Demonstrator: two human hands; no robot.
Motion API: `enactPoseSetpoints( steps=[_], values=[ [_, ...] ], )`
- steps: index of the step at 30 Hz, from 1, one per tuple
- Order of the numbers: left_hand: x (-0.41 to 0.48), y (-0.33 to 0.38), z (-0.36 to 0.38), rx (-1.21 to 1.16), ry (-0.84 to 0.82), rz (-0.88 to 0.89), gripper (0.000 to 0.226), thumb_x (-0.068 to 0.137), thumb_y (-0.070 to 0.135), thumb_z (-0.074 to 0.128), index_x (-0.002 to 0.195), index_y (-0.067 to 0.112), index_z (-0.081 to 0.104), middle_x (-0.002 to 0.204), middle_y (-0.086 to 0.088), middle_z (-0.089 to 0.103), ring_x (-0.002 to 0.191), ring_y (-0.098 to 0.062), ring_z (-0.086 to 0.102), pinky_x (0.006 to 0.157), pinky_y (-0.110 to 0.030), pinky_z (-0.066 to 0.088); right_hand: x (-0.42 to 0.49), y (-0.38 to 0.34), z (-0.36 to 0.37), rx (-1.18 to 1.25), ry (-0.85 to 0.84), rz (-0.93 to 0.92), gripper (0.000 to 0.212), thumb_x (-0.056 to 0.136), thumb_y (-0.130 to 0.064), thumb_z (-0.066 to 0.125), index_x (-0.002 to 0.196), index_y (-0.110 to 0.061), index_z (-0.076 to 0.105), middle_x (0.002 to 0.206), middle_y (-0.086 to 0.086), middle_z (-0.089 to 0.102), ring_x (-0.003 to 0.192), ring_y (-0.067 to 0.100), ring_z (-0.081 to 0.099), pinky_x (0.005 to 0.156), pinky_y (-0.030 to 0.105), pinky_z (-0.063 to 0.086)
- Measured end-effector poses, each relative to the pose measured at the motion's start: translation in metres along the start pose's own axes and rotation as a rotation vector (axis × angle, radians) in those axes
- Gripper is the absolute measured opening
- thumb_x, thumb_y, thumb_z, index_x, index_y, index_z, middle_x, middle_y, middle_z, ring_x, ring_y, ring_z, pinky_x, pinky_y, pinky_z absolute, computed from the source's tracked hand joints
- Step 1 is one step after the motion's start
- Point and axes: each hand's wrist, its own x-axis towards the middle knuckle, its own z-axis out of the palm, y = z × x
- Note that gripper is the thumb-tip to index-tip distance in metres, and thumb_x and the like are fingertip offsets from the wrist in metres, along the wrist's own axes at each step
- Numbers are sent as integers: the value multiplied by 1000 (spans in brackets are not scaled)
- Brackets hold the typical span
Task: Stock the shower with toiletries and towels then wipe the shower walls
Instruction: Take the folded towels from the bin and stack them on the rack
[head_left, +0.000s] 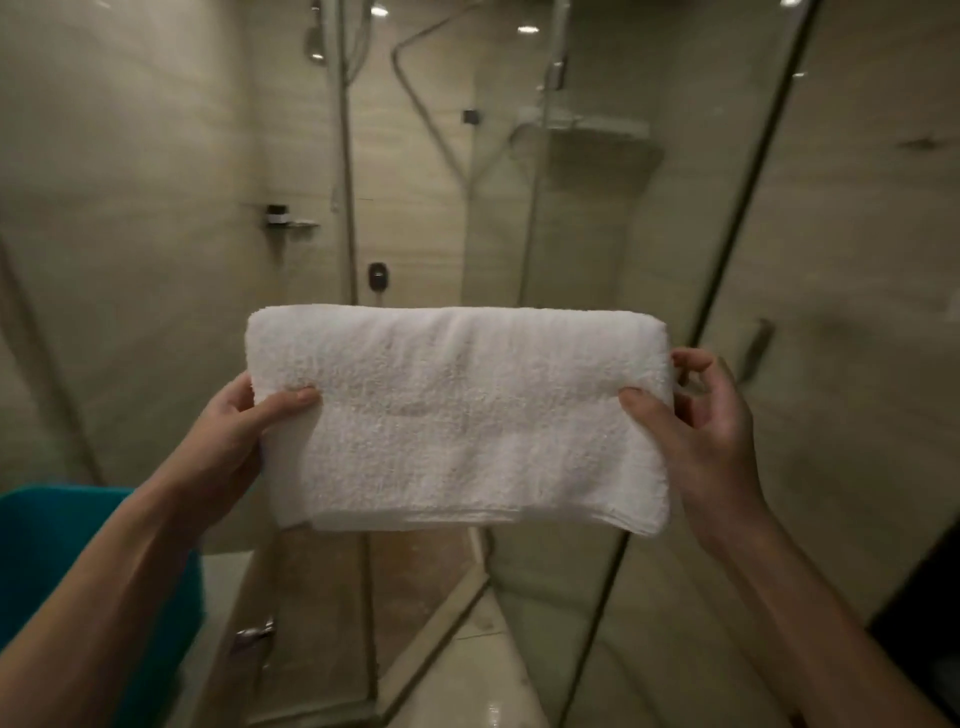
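Head view. Folded white towel (457, 415) held up flat at chest height in front of the glass shower enclosure (649, 234). Left hand (228, 441) grips the towel's left edge, thumb curled over the front face, fingers hidden behind. Right hand (701, 431) pinches the right edge, thumb on the front, forefinger bent behind the corner. Behind the towel: beige tiled wall (130, 156), riser pipe (345, 182), small metal soap shelf (291, 221), dark mixer control (377, 275). Teal cloth (57, 545) at lower left.
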Motion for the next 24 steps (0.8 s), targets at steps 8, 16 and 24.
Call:
enactPoseSetpoints(
  steps=[8, 16, 24],
  values=[
    [10, -19, 174, 16, -189, 4, 43, 81, 18, 76, 122, 20, 65, 114, -7, 73, 105, -31, 71, 73, -34, 61, 14, -12, -171, -144, 206, 43, 32, 88, -11, 72, 113, -24, 57, 95, -1, 76, 82, 20, 73, 65, 43, 59],
    [30, -48, 291, 67, -174, 75, 49, 84, 22, 76, 124, 21, 46, 107, -10, 71, 89, -27, 74, 66, -39, 62, 46, 17, -261, -161, 358, 118, 32, 87, -8, 70, 116, -17, 61, 101, 0, 73, 84, 15, 72, 58, 29, 56],
    [103, -90, 362, 20, -373, 87, 37, 89, 23, 73, 121, 22, 54, 104, -7, 75, 92, -27, 74, 72, -39, 61, 67, 36, -311, -302, 511, 84, 30, 88, -7, 68, 117, -13, 59, 102, 2, 68, 85, 17, 67, 62, 31, 49]
  ],
)
